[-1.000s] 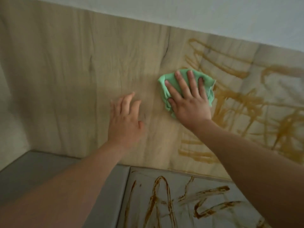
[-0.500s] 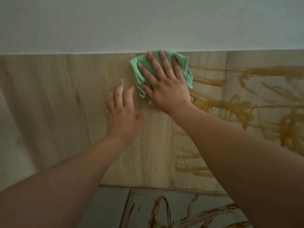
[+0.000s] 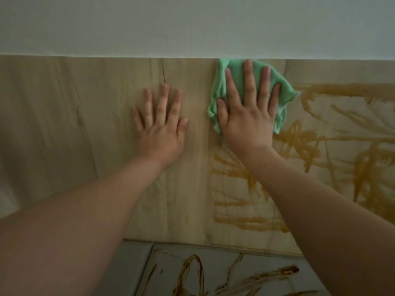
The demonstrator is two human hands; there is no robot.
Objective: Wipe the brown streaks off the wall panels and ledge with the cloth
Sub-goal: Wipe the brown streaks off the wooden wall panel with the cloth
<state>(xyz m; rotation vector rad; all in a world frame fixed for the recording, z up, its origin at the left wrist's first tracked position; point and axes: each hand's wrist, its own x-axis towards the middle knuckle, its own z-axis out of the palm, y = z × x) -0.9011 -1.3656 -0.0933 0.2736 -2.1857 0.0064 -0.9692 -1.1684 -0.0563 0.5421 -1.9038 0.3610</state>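
My right hand (image 3: 249,112) presses a green cloth (image 3: 236,70) flat against the wood-grain wall panel (image 3: 85,124), fingers straight and spread, right under the panel's top edge. My left hand (image 3: 161,127) lies flat on the bare panel to the cloth's left, fingers straight, touching only the wall. Brown streaks (image 3: 320,150) cover the panel to the right of and below the cloth. The grey ledge (image 3: 235,274) at the bottom carries darker brown streaks (image 3: 192,272).
A plain white wall (image 3: 192,24) rises above the panel. The panel's left part shows only wood grain and a dark crack line (image 3: 163,73). A pale side wall (image 3: 6,204) meets the panel at the far left.
My right hand slid the cloth up the panel to its top edge and then slightly rightward. My left hand stayed flat on the wall beside it, its fingers spreading a little.
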